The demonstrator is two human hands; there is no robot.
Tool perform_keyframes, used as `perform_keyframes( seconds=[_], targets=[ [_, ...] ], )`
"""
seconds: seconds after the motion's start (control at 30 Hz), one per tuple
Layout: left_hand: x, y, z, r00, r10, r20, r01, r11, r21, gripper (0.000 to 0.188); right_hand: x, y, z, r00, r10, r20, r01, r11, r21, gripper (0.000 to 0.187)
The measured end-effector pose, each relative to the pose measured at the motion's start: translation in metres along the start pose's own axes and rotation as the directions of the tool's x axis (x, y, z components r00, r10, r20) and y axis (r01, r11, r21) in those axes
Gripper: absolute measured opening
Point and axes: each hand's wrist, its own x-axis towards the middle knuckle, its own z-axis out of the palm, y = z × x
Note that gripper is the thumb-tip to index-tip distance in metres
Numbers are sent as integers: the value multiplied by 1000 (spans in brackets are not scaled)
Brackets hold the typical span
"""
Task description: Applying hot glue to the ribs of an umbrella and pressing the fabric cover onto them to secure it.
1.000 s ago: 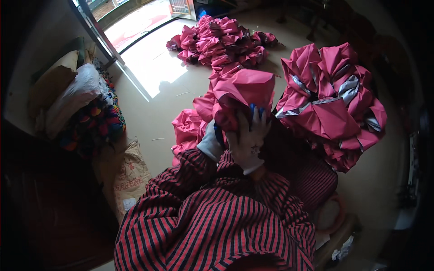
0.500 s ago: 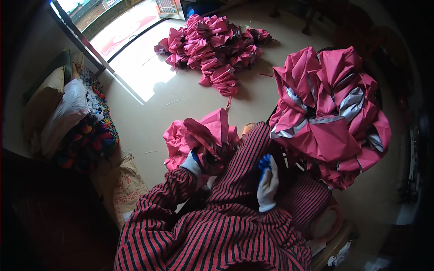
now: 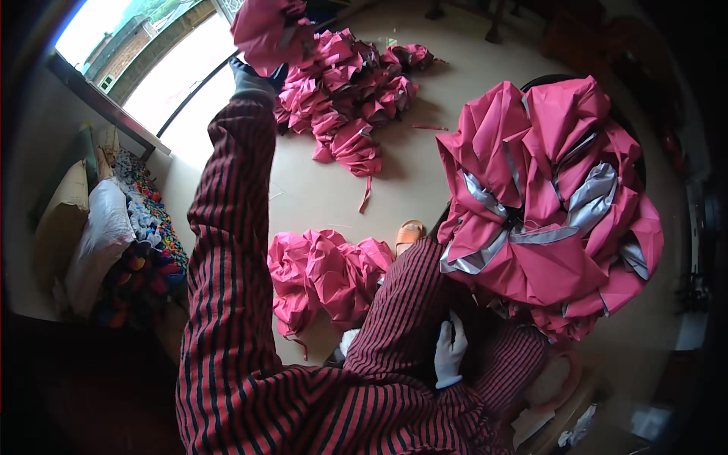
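Observation:
My left arm reaches far forward, and my gloved left hand (image 3: pixel 254 80) is at a crumpled bundle of pink fabric (image 3: pixel 269 34), which hides part of the fingers. This bundle is above the near edge of a pink fabric heap (image 3: pixel 334 91) on the floor. In my lap, the gloved right hand (image 3: pixel 450 350) is empty, its fingers stretched out and slightly apart. Close to it on the right rises a large pile of pink fabric (image 3: pixel 557 262) with silvery undersides. Another pink bundle (image 3: pixel 326 273) lies on the floor beside my left leg.
White and tan sacks (image 3: pixel 98 235) stand at the left by a heap of multicoloured material (image 3: pixel 155 258). Light enters through a doorway (image 3: pixel 171 76) at the far left. An orange sandal (image 3: pixel 410 230) shows beyond my knee. A narrow pink strip (image 3: pixel 430 127) lies on the floor.
My left hand has moved from the near pink fabric out to the far heap, with a pink bundle at it. My right hand has turned slightly and stays over my lap.

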Motion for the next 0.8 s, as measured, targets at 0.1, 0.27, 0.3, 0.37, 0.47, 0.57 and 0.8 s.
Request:
perform_keyframes(
  seconds=[0.1,0.27,0.3,0.37,0.47,0.57,0.8],
  targets=[
    [-98,-38,45,872,-440,217,446,528,-723,59,-1,5,0,996,78,-35,-79,997,-7,32],
    [-379,-117,46,464,-886,15,858,445,-255,37,-8,21,-11,997,70,7,-70,997,-22,30],
    [-429,-128,24,512,-859,0,850,506,-146,34,-9,24,-12,997,71,-10,-71,997,-5,31],
    [-510,-146,-20,629,-751,-200,776,591,218,37,-10,30,-13,997,81,-8,-81,997,4,31],
    [-607,-158,-93,750,-513,-417,641,408,650,46,-12,39,-13,953,286,-99,-267,949,170,36],
    [-659,-161,-149,388,-794,-467,794,31,607,56,-14,49,-16,927,363,-88,-325,900,290,41],
    [-650,-106,-122,245,-875,-417,668,-159,727,88,-15,73,-17,875,467,-132,-382,830,405,45]
  ],
)
